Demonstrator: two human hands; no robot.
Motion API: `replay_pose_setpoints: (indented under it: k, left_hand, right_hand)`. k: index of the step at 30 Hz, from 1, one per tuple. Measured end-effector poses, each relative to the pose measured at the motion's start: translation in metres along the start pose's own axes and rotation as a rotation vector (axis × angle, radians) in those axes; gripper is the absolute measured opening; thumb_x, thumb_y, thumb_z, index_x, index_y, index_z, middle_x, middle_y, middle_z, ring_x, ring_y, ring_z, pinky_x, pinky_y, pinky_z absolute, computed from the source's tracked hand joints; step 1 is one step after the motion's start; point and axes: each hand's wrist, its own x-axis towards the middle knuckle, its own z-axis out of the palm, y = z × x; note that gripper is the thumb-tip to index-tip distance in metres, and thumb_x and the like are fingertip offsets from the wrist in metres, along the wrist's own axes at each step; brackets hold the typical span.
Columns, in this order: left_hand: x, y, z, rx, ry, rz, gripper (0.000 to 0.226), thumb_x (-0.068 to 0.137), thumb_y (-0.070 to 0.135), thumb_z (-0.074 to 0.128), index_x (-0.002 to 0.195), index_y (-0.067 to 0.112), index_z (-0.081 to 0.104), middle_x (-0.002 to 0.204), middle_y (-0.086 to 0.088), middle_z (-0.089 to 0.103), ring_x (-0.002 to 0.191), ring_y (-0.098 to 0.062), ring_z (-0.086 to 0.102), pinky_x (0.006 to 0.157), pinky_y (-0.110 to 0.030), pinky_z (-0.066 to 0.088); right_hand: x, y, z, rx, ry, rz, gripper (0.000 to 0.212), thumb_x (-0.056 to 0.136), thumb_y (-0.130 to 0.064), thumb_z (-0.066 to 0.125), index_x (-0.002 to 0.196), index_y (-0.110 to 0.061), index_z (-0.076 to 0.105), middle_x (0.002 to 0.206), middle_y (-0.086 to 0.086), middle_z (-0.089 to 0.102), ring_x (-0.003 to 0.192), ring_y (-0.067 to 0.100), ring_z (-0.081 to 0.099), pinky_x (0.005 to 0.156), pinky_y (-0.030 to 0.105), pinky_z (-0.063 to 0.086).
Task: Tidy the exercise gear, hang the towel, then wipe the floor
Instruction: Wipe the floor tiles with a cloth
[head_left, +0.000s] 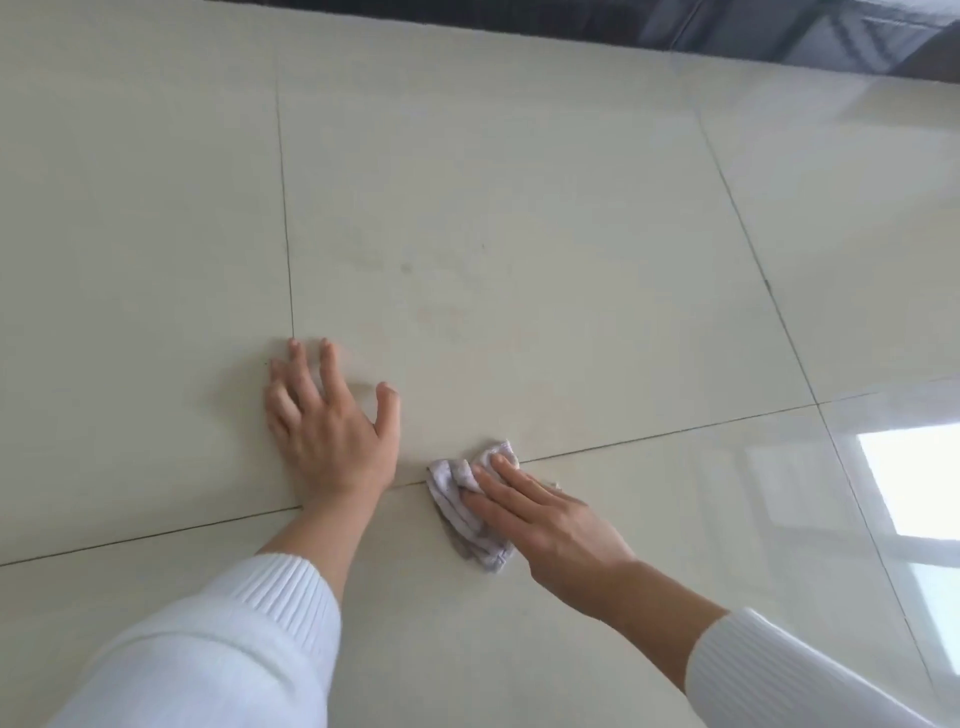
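A small crumpled pale grey cloth (457, 499) lies on the glossy cream tiled floor (519, 234), across a grout line. My right hand (550, 525) presses flat on the cloth with straight fingers. My left hand (327, 421) rests flat on the floor just left of the cloth, fingers spread, holding nothing. Both arms wear white ribbed sleeves. Faint smudges show on the tile ahead of the hands.
A dark grey piece of furniture or fabric (753, 26) runs along the far edge of the floor at the top right. A bright window reflection (914, 478) glares on the tiles at the right.
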Motion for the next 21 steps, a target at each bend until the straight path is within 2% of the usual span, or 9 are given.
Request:
replay_pose_setpoints:
  k: [3, 6, 9, 12, 14, 16, 18, 20, 21]
  left_hand:
    - [0.002, -0.001, 0.000, -0.023, 0.026, 0.020, 0.075, 0.082, 0.055, 0.035, 0.144, 0.012, 0.034, 0.154, -0.016, 0.027, 0.138, -0.040, 0.022, 0.112, -0.049, 0.018]
    - [0.001, 0.000, 0.003, -0.033, 0.067, 0.034, 0.079, 0.079, 0.057, 0.038, 0.143, 0.012, 0.036, 0.153, -0.016, 0.028, 0.138, -0.040, 0.022, 0.112, -0.049, 0.018]
    - [0.004, -0.002, 0.001, -0.040, 0.045, 0.050, 0.083, 0.077, 0.061, 0.037, 0.145, 0.014, 0.034, 0.156, -0.013, 0.023, 0.140, -0.036, 0.018, 0.114, -0.047, 0.016]
    - [0.000, -0.018, -0.006, -0.035, -0.056, 0.201, 0.085, 0.079, 0.064, 0.031, 0.148, 0.015, 0.028, 0.159, -0.012, 0.013, 0.144, -0.029, 0.011, 0.117, -0.042, 0.011]
    - [-0.018, -0.030, -0.010, -0.107, -0.107, 0.215, 0.077, 0.085, 0.057, 0.030, 0.150, 0.015, 0.024, 0.160, -0.010, 0.007, 0.145, -0.024, 0.005, 0.117, -0.038, 0.007]
    - [-0.040, -0.037, -0.012, -0.200, -0.070, 0.138, 0.070, 0.090, 0.047, 0.032, 0.149, 0.011, 0.026, 0.159, -0.010, 0.008, 0.145, -0.023, 0.004, 0.117, -0.035, 0.005]
    - [-0.057, -0.037, -0.007, -0.234, -0.029, 0.076, 0.064, 0.093, 0.040, 0.035, 0.148, 0.009, 0.028, 0.159, -0.013, 0.011, 0.146, -0.025, 0.005, 0.117, -0.036, 0.004]
    - [-0.071, -0.031, 0.000, -0.192, -0.036, 0.061, 0.064, 0.092, 0.041, 0.034, 0.148, 0.009, 0.028, 0.158, -0.016, 0.010, 0.146, -0.029, 0.005, 0.117, -0.038, 0.004]
    - [-0.079, -0.028, 0.003, -0.150, -0.038, 0.075, 0.063, 0.093, 0.040, 0.036, 0.148, 0.009, 0.028, 0.158, -0.017, 0.010, 0.146, -0.032, 0.005, 0.117, -0.039, 0.004]
  right_hand:
    - [0.006, 0.025, -0.006, 0.044, 0.000, 0.030, 0.073, 0.071, 0.010, 0.031, 0.138, -0.012, 0.050, 0.145, 0.006, 0.047, 0.134, 0.026, 0.043, 0.098, 0.038, 0.049]
    - [0.021, 0.073, -0.016, 0.121, 0.123, 0.271, 0.078, 0.073, 0.019, 0.046, 0.142, -0.017, 0.045, 0.149, 0.001, 0.041, 0.139, 0.023, 0.035, 0.101, 0.043, 0.047]
    - [0.028, 0.118, -0.034, 0.202, 0.164, 0.557, 0.068, 0.086, 0.010, 0.041, 0.144, -0.026, 0.041, 0.153, -0.007, 0.034, 0.142, 0.018, 0.029, 0.102, 0.035, 0.042]
    - [0.029, 0.137, -0.043, 0.273, 0.234, 0.807, 0.055, 0.089, 0.001, 0.040, 0.137, -0.024, 0.049, 0.144, 0.004, 0.045, 0.124, 0.029, 0.047, 0.090, 0.035, 0.044]
    - [0.028, 0.132, -0.036, 0.284, 0.360, 0.871, 0.046, 0.088, 0.000, 0.041, 0.127, -0.018, 0.058, 0.131, 0.009, 0.054, 0.108, 0.032, 0.054, 0.080, 0.037, 0.047]
    - [0.023, 0.114, -0.020, 0.283, 0.447, 0.802, 0.041, 0.087, 0.001, 0.042, 0.117, -0.017, 0.062, 0.117, 0.005, 0.059, 0.096, 0.030, 0.056, 0.066, 0.035, 0.046]
    - [0.009, 0.081, 0.000, 0.295, 0.447, 0.606, 0.043, 0.085, 0.000, 0.042, 0.117, -0.021, 0.062, 0.114, -0.001, 0.058, 0.101, 0.028, 0.057, 0.061, 0.030, 0.045]
    - [-0.014, 0.040, 0.018, 0.285, 0.396, 0.419, 0.052, 0.082, -0.005, 0.042, 0.129, -0.021, 0.058, 0.130, 0.000, 0.057, 0.122, 0.026, 0.053, 0.073, 0.030, 0.050]
    - [-0.028, 0.019, 0.025, 0.259, 0.383, 0.330, 0.055, 0.081, -0.006, 0.041, 0.132, -0.019, 0.058, 0.134, 0.003, 0.057, 0.126, 0.024, 0.051, 0.081, 0.032, 0.052]
